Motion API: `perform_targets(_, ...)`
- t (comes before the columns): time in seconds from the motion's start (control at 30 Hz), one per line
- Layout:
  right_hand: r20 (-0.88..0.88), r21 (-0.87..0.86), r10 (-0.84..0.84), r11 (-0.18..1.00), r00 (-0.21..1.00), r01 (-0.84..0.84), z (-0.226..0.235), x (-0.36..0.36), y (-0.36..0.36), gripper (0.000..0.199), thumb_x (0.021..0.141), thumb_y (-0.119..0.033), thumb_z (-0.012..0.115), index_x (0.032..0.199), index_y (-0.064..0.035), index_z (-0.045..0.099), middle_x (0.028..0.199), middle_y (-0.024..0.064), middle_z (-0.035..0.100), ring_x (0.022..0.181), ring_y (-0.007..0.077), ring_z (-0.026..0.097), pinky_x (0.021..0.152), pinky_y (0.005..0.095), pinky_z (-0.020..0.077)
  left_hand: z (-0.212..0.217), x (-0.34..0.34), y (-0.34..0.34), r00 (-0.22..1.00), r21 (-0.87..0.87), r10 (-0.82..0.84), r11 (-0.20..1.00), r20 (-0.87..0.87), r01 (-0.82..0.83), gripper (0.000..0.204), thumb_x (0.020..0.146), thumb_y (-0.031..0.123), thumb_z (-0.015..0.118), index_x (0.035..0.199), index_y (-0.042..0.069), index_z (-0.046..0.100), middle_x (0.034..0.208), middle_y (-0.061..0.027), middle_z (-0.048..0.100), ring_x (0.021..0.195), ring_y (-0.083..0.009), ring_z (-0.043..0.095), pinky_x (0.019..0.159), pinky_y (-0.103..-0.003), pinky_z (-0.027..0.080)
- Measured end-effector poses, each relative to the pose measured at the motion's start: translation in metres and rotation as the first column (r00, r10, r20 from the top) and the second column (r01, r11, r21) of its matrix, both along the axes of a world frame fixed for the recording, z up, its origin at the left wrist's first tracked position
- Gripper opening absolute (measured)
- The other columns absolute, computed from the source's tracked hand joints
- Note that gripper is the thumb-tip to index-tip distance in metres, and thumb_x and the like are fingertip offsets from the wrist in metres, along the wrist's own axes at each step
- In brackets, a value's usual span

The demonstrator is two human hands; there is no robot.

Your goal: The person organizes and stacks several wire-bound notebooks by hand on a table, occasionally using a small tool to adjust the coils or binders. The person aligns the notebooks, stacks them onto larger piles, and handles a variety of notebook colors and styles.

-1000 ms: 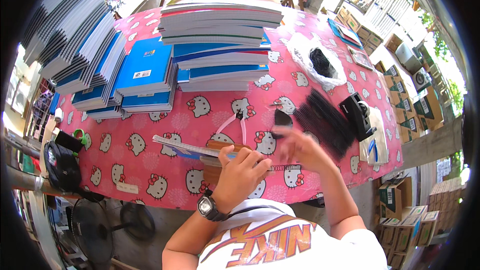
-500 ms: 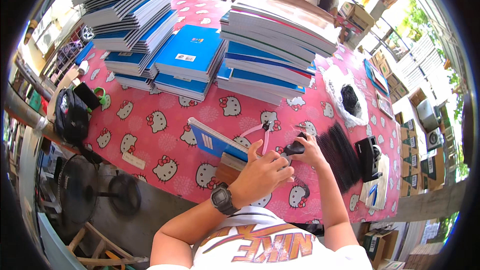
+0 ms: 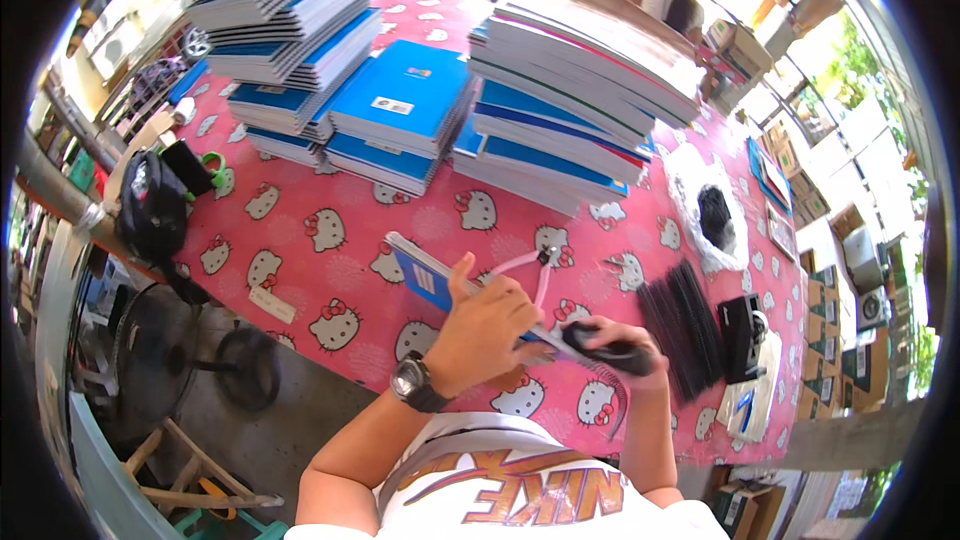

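Observation:
A blue-covered notebook [image 3: 421, 277] stands tilted over the table's near side, its white page edge facing up. My left hand [image 3: 490, 328], with a black watch on its wrist, is closed over the notebook's near part, thumb raised along it. In my right hand [image 3: 650, 345] is a black rounded hand tool [image 3: 605, 348], held against the notebook's right end; its exact kind is unclear. A dark spiral binding coil [image 3: 617, 405] trails below the tool. Beyond the notebook lie pliers with pink handles [image 3: 541, 280]. Something brown beneath the notebook is mostly hidden by my left hand.
Tall stacks of spiral notebooks [image 3: 285, 50] and unbound books [image 3: 560, 130] fill the far side. At right are black coils [image 3: 682, 330], a black desktop device [image 3: 740, 337] and a white plastic bag [image 3: 690, 190]. A black fan [image 3: 160, 370] stands left of the table; people sit farther off.
My right hand has picked up the black tool from the table and brought it toward me to the notebook's end. My left hand has shifted left and closed over the notebook.

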State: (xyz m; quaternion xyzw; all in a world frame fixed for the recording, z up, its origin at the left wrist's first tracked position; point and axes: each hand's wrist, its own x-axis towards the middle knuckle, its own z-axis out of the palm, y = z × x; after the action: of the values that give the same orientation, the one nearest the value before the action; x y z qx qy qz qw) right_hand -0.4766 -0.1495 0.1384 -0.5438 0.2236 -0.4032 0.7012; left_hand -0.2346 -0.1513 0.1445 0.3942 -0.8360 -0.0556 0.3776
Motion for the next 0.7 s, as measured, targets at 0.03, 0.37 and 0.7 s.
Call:
perform_targets(0.03, -0.199, -0.114, 0.031, 0.992, 0.98, -0.055, -0.002, -0.007, -0.005, 0.071, 0.067, -0.058, 0.065, 0.101, 0.0044, 0.064, 0.119, 0.019, 0.055, 0.111, 0.0298, 0.05, 0.095, 0.0413, 0.0374, -0.001, 0.002, -0.001, 1.0, 0.024, 0.011, 1.0, 0.008, -0.011, 0.031, 0.061, 0.04, 0.075, 0.077, 0.017, 0.062, 0.079, 0.0047, 0.057, 0.093, -0.0141, 0.052, 0.101, -0.057, 0.012)
perform_targets(0.37, -0.652, -0.326, -0.227, 0.945, 0.724, 0.002, 0.021, -0.008, -0.027, 0.071, 0.065, -0.063, 0.067, 0.101, -0.0019, 0.066, 0.116, 0.0206, 0.054, 0.106, 0.029, 0.054, 0.091, 0.0383, 0.0384, 0.001, -0.001, -0.002, 0.998, 0.014, 0.008, 1.0, -0.058, -0.007, 0.03, 0.056, 0.035, 0.079, 0.072, 0.017, 0.061, 0.075, 0.0045, 0.055, 0.088, -0.0145, 0.054, 0.101, -0.057, 0.011)
perform_targets(0.7, -0.33, -0.212, 0.129, 0.955, 0.935, -0.207, 0.031, 0.019, -0.028, 0.083, 0.065, -0.071, 0.061, 0.105, 0.0012, 0.062, 0.117, 0.0157, 0.054, 0.112, 0.0295, 0.049, 0.095, 0.039, 0.0356, -0.004, 0.011, -0.004, 0.996, 0.031, 0.08, 0.996, -0.04, -0.079, 0.03, 0.058, 0.036, 0.078, 0.073, 0.018, 0.061, 0.077, 0.005, 0.058, 0.087, -0.0159, 0.055, 0.101, -0.056, 0.011)
